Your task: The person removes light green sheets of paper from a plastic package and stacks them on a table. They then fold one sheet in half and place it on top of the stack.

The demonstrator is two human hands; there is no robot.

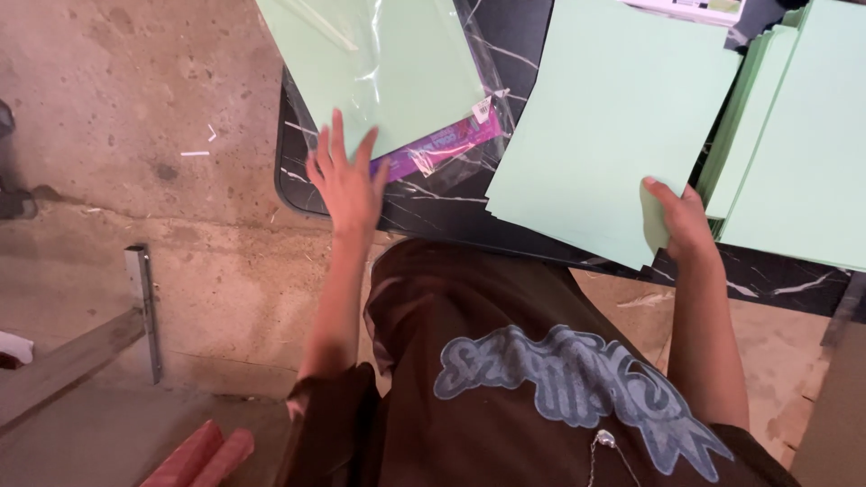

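Head view: your left hand (347,185) lies flat with its fingers spread apart, gripping nothing, at the near left corner of the dark marbled surface (505,54). Its fingertips touch the lower edge of a pack of pale green paper in clear plastic wrap (379,63), which has a purple label strip along its near end. The pack lies tilted across the left part of the surface and overhangs the left edge. Your right hand (681,221) is clamped on the near right corner of a loose stack of pale green sheets (613,117), thumb on top and fingers beneath. This stack lies at the middle of the surface, with its near corner projecting past the near edge. Just beside it, toward the right edge, lie further piles of green sheets (794,126), overlapping one another. Your two hands are well apart, one at each stack. Below the surface you see a bare concrete floor (117,108) and, at the lower left, a metal bracket (144,307).
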